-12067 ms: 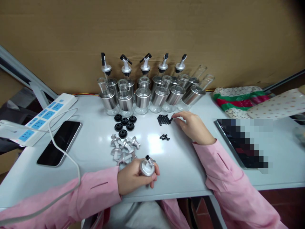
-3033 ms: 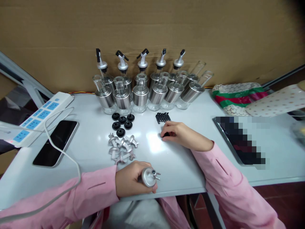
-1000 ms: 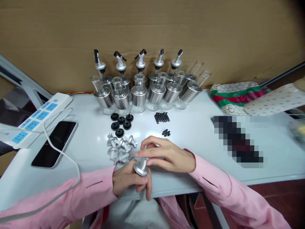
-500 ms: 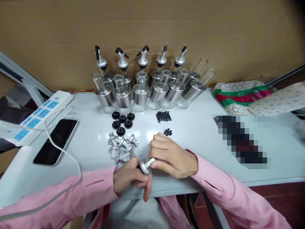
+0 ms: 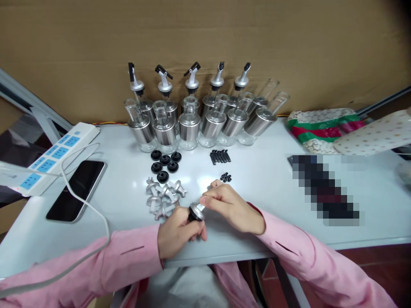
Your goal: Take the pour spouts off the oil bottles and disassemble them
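Note:
My left hand (image 5: pixel 178 231) is closed round the black base of a silver pourer top (image 5: pixel 196 211), near the table's front edge. The fingers of my right hand (image 5: pixel 229 205) pinch the spout end of the same top, and its tip is hidden under them. Just left of and behind my hands lies a heap of silver spout pieces (image 5: pixel 164 199). Black ribbed stoppers (image 5: pixel 165 160) sit behind that heap. Small black rings (image 5: pixel 226 177) lie behind my right hand, with a row of black levers (image 5: pixel 220 157) farther back.
Several steel-sleeved glass bottles (image 5: pixel 189 127) stand along the back, the rear ones with pourers (image 5: pixel 192 79). On the left are a phone (image 5: pixel 76 190), a power strip (image 5: pixel 53 158) and a cable crossing my left sleeve. A patterned bag (image 5: pixel 324 128) and a blurred-out object lie right.
Both hands have lifted slightly away from the table's front edge with the pourer top. Its spout now points more steeply up, and my left fingers are more curled.

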`<state>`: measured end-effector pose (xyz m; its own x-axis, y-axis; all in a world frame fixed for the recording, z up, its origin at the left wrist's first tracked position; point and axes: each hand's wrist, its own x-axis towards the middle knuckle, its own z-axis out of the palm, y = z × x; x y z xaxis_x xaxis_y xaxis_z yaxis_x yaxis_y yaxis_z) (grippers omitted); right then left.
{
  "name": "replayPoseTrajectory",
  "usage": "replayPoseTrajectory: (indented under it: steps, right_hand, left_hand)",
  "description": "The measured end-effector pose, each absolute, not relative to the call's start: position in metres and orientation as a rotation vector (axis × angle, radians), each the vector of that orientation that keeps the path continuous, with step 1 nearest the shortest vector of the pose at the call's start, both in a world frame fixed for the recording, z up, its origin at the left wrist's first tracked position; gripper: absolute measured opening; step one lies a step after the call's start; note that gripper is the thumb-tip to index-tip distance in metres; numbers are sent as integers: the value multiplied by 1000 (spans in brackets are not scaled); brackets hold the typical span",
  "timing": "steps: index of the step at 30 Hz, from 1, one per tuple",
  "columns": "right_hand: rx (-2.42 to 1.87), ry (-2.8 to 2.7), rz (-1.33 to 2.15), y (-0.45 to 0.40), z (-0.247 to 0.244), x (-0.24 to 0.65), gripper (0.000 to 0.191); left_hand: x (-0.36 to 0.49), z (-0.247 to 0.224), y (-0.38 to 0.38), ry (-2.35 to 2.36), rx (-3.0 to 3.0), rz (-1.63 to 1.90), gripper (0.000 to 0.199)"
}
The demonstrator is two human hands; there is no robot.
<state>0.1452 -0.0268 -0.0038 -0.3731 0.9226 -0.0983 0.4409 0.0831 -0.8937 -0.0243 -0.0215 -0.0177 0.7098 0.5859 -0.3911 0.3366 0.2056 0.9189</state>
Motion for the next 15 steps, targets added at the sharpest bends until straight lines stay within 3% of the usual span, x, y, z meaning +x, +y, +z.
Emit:
replayPoseTrajectory:
  steps: [5, 15]
  right_hand:
    - [-1286, -1744, 1325, -27, -6, 145, 45]
    - [-948, -2044, 810, -23, -2, 154, 33]
  left_hand:
    - [-26, -21, -17, 728, 1283, 254, 30]
    - [-30, -29, -16, 535, 1029, 450, 30]
